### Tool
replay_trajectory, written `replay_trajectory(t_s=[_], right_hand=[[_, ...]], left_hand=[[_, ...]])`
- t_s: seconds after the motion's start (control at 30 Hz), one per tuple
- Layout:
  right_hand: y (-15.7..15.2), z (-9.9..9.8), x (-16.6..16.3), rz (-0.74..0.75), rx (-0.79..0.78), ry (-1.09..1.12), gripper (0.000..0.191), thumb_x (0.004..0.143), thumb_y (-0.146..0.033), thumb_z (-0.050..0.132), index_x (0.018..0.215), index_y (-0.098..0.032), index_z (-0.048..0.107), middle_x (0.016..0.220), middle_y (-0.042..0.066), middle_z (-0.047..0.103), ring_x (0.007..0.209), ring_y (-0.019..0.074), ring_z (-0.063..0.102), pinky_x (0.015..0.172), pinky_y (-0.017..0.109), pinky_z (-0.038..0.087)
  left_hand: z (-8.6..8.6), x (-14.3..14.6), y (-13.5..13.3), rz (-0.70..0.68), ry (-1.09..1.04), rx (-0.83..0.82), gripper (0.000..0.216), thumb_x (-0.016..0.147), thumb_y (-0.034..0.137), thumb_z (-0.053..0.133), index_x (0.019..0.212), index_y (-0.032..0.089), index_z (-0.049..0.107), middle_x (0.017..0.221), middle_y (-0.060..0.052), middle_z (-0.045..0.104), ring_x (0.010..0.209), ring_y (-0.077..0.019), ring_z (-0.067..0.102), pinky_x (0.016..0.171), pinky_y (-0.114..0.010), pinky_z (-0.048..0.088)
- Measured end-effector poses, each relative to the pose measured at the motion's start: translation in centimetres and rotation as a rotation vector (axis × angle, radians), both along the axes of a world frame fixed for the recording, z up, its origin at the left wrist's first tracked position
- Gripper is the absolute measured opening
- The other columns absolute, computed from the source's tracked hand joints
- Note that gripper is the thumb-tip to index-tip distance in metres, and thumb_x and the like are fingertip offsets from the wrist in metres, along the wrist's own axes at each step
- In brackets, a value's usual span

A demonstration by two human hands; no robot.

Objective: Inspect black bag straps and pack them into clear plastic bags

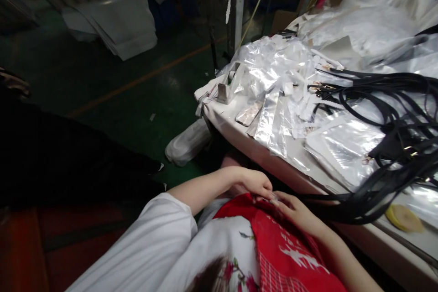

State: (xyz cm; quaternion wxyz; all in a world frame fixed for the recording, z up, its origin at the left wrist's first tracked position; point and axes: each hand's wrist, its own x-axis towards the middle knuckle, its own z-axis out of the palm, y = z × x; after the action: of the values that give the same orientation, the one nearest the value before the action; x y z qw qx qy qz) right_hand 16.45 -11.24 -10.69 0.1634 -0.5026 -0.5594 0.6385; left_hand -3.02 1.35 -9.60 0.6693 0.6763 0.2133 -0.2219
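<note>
Both my hands meet in my lap, just below the table edge (260,155). My left hand (256,183) comes in from the white-sleeved arm, its fingers curled and pinched at the tips. Fingertip to fingertip with it, my right hand (294,210) is also pinched. Between them is something small and pale (273,198) that I cannot make out. A red apron (273,242) lies under both hands. A bundle of black straps (383,182) hangs over the table edge just right of my right hand.
The table carries heaps of clear plastic bags (273,73), a flat bagged item (342,146), a small metal piece (223,93) and a yellow tape roll (404,217). A white bundle (187,142) lies on the green floor. A dark mass (51,155) fills the left.
</note>
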Motion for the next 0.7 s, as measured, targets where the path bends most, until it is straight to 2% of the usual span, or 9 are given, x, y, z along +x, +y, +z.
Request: replay_trajectory(t_s=[0.1,0.2,0.3,0.37,0.43,0.5,0.6,0.7], right_hand=[[0.9,0.3,-0.1,-0.039,-0.057,-0.001,0.05,0.087,-0.061,0.055,0.096,-0.014,0.071,0.088,0.006,0.071,0.081,0.0211,0.063,0.076,0.03,0.049],[-0.2,-1.0,3.8,-0.085,-0.111,-0.076,0.052,0.081,-0.065,0.06,0.081,-0.013,0.069,0.072,0.003,0.068,0.067,0.0183,0.059,0.063,0.027,0.047],[-1.6,-2.5,7.2,-0.11,-0.154,-0.125,0.049,0.081,-0.063,0.062,0.079,-0.015,0.071,0.074,0.004,0.069,0.07,0.0203,0.061,0.067,0.029,0.049],[-2.1,-2.6,7.8,-0.115,-0.158,-0.12,0.046,0.082,-0.061,0.062,0.082,-0.016,0.072,0.08,0.006,0.071,0.077,0.0232,0.064,0.073,0.031,0.05],[-2.0,-1.9,7.2,-0.121,-0.15,-0.088,0.045,0.082,-0.06,0.062,0.086,-0.016,0.073,0.085,0.006,0.072,0.082,0.0244,0.064,0.076,0.031,0.05],[-1.6,-0.9,6.3,-0.137,-0.148,-0.062,0.047,0.083,-0.062,0.06,0.081,-0.017,0.071,0.079,0.005,0.069,0.076,0.0217,0.062,0.071,0.028,0.05],[-1.1,0.3,5.4,-0.171,-0.147,-0.058,0.051,0.085,-0.064,0.056,0.072,-0.016,0.066,0.065,0.001,0.06,0.063,0.0159,0.054,0.06,0.024,0.045],[-1.1,0.9,5.5,-0.185,-0.162,-0.039,0.049,0.086,-0.063,0.056,0.076,-0.016,0.067,0.069,0.001,0.061,0.065,0.0162,0.054,0.061,0.024,0.046]], left_hand=[[-0.2,0.3,0.4,-0.055,-0.036,-0.076,0.025,0.083,0.034,0.067,0.066,0.017,0.062,0.055,0.003,0.062,0.051,-0.0101,0.056,0.057,-0.021,0.041],[-1.0,-2.4,2.4,-0.098,-0.03,-0.172,0.024,0.077,0.037,0.073,0.066,0.016,0.066,0.056,0.0,0.063,0.052,-0.012,0.056,0.055,-0.022,0.041],[-2.2,-4.7,3.2,-0.081,-0.018,-0.27,0.028,0.076,0.04,0.074,0.066,0.016,0.065,0.054,0.001,0.059,0.053,-0.0132,0.056,0.056,-0.023,0.043],[-2.9,-5.0,2.8,-0.058,-0.029,-0.336,0.028,0.077,0.045,0.072,0.071,0.018,0.064,0.053,0.003,0.052,0.052,-0.0127,0.054,0.055,-0.024,0.043],[-3.2,-4.7,2.2,-0.046,-0.06,-0.389,0.03,0.079,0.048,0.07,0.077,0.019,0.064,0.055,0.005,0.046,0.049,-0.0115,0.049,0.052,-0.024,0.041],[-2.9,-4.1,1.8,-0.034,-0.1,-0.419,0.032,0.079,0.05,0.069,0.078,0.019,0.061,0.056,0.006,0.042,0.048,-0.0101,0.043,0.049,-0.023,0.036],[-1.6,-3.9,2.1,-0.008,-0.154,-0.436,0.034,0.079,0.051,0.07,0.082,0.019,0.058,0.058,0.006,0.042,0.049,-0.0095,0.038,0.048,-0.023,0.032],[0.0,-4.2,2.6,-0.017,-0.185,-0.464,0.036,0.079,0.051,0.071,0.087,0.018,0.059,0.059,0.005,0.042,0.05,-0.01,0.038,0.048,-0.023,0.03]])
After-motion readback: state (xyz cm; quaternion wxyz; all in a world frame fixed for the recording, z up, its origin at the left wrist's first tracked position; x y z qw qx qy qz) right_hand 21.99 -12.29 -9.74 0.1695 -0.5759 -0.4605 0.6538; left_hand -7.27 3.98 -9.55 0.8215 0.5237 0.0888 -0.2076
